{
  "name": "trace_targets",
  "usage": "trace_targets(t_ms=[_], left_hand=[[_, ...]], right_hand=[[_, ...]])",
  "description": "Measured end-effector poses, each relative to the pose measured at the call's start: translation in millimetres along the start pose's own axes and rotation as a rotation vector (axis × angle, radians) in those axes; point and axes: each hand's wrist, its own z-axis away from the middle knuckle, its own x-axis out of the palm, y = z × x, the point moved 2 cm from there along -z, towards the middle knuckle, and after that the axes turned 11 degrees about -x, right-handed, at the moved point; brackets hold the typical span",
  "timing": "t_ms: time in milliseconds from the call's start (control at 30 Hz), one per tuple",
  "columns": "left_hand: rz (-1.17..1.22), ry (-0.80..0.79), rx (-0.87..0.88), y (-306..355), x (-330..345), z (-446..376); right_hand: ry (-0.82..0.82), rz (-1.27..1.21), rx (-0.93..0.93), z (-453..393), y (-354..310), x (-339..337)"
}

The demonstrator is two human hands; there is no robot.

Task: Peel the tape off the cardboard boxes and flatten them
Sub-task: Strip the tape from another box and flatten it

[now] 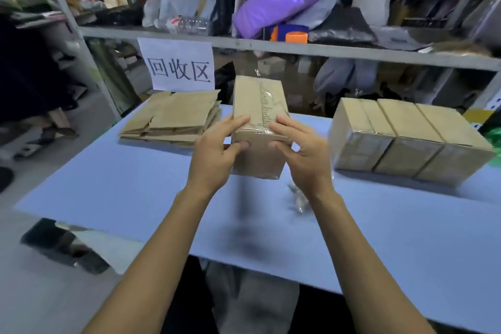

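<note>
Gripping the taped box [259, 127], both hands: left [217, 154]; right [301, 154]; sign [177, 65] reading 回收区

blue table [135, 192] – flattened cardboard stack [173, 119], three taped boxes [406, 141], crumpled tape [298, 198]

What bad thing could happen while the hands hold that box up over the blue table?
The box is off the table, held only at its near end by the left hand and right hand, so it might tip or drop. Its clear tape looks wrinkled and might tear into bits when peeled.
</note>
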Motion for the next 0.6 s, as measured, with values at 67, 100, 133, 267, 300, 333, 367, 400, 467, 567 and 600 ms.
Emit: trace_targets(t_ms=[67,100,133,267,300,333,367,400,467,567,600], left_hand=[[0.039,0.035,-0.028,-3,-8,30],[0.067,0.050,-0.055,-7,-11,42],[0.099,0.059,-0.090,-13,-13,53],[0.159,0.083,-0.198,-36,-17,87],[0.158,0.087,-0.217,-40,-16,93],[0.152,0.089,-0.234,-44,-15,98],[0.143,0.089,-0.245,-48,-13,102],[0.128,0.089,-0.253,-51,-12,106],[0.097,0.088,-0.270,-54,-7,110],[0.005,0.062,-0.218,-54,-1,112],[-0.027,0.051,-0.202,-52,1,111]], right_hand=[[0.038,-0.063,0.026,21,-16,2],[0.073,-0.120,0.075,32,-23,4],[0.107,-0.211,0.152,42,-29,7],[0.082,-0.408,0.329,77,-39,19],[0.057,-0.440,0.369,84,-38,21],[0.045,-0.466,0.411,91,-38,22],[0.050,-0.462,0.440,97,-38,22],[0.075,-0.434,0.459,102,-38,21],[0.137,-0.334,0.453,111,-37,21],[0.150,-0.276,0.403,120,-33,20],[0.141,-0.274,0.395,120,-30,18]])
